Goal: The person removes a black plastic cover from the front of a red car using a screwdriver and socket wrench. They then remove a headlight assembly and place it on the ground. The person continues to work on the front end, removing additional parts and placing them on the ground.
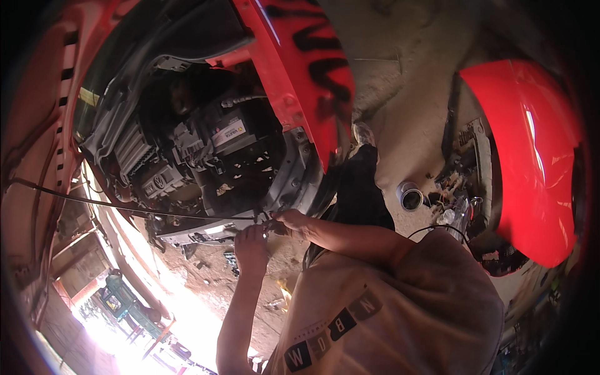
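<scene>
Both my hands meet at the front crossmember (209, 230) of a car with a raised hood. My left hand (251, 241) is closed, fingers bent at the metal edge. Beside it my right hand (289, 223) is curled in a closed grip. Whatever small part sits between my fingers is too dark to make out. A thin hood prop rod (156, 214) runs from the raised hood (37, 125) to the crossmember close to my fingers. Behind them lies the engine bay, with a battery (230, 132) and a dark engine cover (161, 181).
A red fender (290, 81) with black markings borders the bay. On the ground to the right lie a red body panel (531, 150), a round can (410, 197) and a heap of loose parts (459, 187). Green machinery (122, 303) stands at lower left in bright light.
</scene>
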{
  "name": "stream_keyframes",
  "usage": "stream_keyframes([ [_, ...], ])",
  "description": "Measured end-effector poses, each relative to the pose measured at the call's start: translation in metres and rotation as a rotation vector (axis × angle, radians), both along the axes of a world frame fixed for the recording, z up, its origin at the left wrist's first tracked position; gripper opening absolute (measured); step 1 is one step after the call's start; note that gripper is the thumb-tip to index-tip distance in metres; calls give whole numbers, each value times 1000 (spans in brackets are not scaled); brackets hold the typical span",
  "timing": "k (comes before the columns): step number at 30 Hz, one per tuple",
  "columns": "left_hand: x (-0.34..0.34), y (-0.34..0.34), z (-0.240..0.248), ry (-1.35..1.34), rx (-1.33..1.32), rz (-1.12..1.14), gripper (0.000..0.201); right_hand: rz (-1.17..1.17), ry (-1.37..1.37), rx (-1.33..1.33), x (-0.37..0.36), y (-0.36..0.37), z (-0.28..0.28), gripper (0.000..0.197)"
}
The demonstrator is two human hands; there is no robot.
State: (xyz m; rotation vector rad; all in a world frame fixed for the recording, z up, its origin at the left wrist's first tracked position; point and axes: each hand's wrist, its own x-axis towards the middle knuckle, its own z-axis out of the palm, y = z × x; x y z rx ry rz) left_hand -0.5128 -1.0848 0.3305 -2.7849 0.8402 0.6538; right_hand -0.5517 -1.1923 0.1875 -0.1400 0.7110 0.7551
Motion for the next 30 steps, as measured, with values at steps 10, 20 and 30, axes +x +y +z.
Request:
stream_keyframes([
  [10,-9,20,-16,-255,-90,-235,31,-51,30,-35,-1,11,-8,25],
  [20,-16,-16,-3,184,-144,612,40,-119,121,-43,3,16,-15,24],
  [30,-8,-1,-14,419,-355,993,41,-90,97,-19,2,17,-18,25],
])
